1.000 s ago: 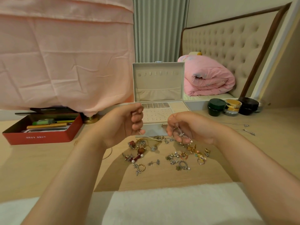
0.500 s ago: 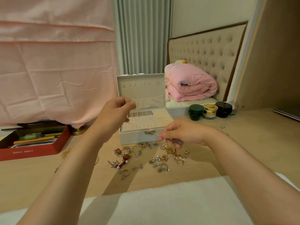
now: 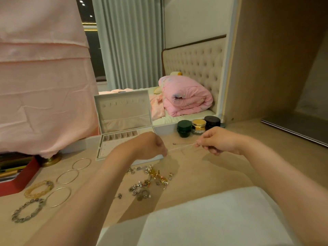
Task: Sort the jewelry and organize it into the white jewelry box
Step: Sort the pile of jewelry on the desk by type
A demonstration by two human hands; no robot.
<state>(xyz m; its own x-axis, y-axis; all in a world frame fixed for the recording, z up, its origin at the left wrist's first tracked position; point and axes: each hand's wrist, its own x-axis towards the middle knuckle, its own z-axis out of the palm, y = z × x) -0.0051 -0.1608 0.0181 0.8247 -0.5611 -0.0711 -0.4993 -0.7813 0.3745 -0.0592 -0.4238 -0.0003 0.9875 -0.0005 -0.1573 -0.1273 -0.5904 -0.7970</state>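
The white jewelry box (image 3: 124,110) stands open on the wooden table, lid upright. My left hand (image 3: 150,145) and my right hand (image 3: 215,141) hover just right of the box, each pinching one end of a thin chain (image 3: 181,147) stretched between them. Below the hands lies a loose pile of earrings and rings (image 3: 150,181). Thin gold bangles (image 3: 81,163) and two beaded bracelets (image 3: 38,189) lie at the left.
Three small jars (image 3: 198,126) stand behind my right hand beside a mirror. Another thin chain (image 3: 177,143) lies near them. A red tray (image 3: 16,180) and pink cloth (image 3: 42,86) sit at the left. White fabric (image 3: 204,219) covers the near edge.
The view swung right and up. My hands moved apart and rightward, away from the pile, pulling the chain taut between them.
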